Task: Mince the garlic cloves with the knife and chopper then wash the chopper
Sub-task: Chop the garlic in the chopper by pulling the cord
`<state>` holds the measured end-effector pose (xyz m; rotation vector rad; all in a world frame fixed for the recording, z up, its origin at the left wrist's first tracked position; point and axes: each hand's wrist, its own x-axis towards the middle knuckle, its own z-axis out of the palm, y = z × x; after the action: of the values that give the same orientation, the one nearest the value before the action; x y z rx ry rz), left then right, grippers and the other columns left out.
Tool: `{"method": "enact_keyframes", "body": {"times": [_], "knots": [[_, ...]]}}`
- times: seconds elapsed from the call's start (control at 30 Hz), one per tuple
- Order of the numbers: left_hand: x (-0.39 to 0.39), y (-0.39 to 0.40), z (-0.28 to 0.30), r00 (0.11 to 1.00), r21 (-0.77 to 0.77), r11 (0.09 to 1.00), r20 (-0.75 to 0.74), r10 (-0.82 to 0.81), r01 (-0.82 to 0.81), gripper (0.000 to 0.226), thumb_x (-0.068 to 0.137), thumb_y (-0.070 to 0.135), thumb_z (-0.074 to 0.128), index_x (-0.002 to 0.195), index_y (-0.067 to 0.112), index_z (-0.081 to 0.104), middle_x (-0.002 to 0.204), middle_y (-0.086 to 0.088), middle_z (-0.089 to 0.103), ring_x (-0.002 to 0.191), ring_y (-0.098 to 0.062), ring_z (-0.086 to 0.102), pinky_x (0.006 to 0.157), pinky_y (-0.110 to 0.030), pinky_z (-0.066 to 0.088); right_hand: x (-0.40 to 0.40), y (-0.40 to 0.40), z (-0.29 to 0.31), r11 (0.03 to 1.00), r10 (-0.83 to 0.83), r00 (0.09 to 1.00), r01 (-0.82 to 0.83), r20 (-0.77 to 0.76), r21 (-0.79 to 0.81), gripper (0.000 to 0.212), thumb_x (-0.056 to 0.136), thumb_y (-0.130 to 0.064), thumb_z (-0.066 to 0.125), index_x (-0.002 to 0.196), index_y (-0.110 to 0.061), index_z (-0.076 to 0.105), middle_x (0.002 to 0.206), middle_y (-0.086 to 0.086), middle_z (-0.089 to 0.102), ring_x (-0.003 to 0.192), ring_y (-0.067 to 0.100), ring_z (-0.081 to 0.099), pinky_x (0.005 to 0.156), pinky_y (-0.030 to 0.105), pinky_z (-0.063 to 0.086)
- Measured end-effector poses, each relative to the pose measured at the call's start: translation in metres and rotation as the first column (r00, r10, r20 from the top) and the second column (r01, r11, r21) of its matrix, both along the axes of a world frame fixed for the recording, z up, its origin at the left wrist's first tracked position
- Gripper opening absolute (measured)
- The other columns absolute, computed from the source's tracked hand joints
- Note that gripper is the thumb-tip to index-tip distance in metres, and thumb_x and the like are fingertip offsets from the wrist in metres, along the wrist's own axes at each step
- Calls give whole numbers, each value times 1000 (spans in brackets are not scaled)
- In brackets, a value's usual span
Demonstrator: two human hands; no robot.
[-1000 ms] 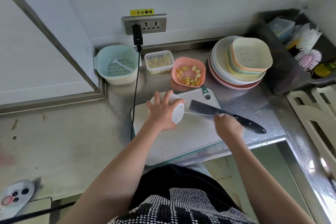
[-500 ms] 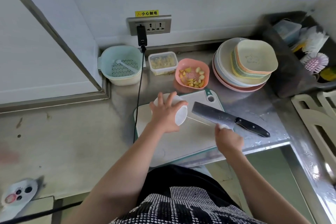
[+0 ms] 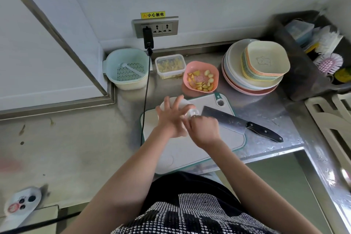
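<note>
A white round chopper [image 3: 183,103] stands on the far left part of the white cutting board [image 3: 190,152]. My left hand [image 3: 170,119] holds it from above, fingers spread over the lid and thumb round the side. My right hand [image 3: 204,129] pinches a small white pull handle [image 3: 194,113] at the chopper's right side. The knife [image 3: 226,122] lies flat on the board just right of my right hand, its black handle pointing right over the counter. Behind the board, a pink bowl [image 3: 199,65] holds cut garlic pieces [image 3: 202,83].
A clear tub [image 3: 170,65] of chopped garlic and a teal strainer basket [image 3: 126,70] stand at the back. A black cable [image 3: 145,100] runs down past the board's left edge. Stacked plates and bowls [image 3: 252,68] sit back right, beside a dark rack [image 3: 296,74]. The counter edge [image 3: 269,153] is close.
My right hand has let go of the knife, which now lies on the board, and moved left to the chopper's handle. My left hand stays on the chopper.
</note>
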<state>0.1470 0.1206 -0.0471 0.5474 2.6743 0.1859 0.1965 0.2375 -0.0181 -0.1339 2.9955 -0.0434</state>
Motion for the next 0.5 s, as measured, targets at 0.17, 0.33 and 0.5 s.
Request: {"method": "enact_keyframes", "body": {"times": [0.17,0.33,0.5], "knots": [[1,-5,1,999,7,1000,-38,11,-11,91,61,37,76,134,53,24,154,7,1,138,-42,2,100,-59,27,28,52,-39,983,-177,964,164,199,82,51,103,-45,17,106,-10,55,94,10,70,87,30,67,63,31,36],[1,-5,2,999,3,1000,-40,6,-6,92,59,38,76,133,53,24,154,7,1,138,-42,3,98,-58,29,57,114,-58,845,-524,812,456,259,279,56,104,-38,11,106,-10,60,90,9,66,83,25,67,68,28,47],[0,-4,2,999,6,1000,-33,7,-7,93,59,38,77,133,52,24,154,7,1,138,-43,2,99,-59,28,47,129,-47,718,-695,681,670,230,188,62,103,-42,12,110,-5,61,103,16,67,95,31,64,72,32,41]]}}
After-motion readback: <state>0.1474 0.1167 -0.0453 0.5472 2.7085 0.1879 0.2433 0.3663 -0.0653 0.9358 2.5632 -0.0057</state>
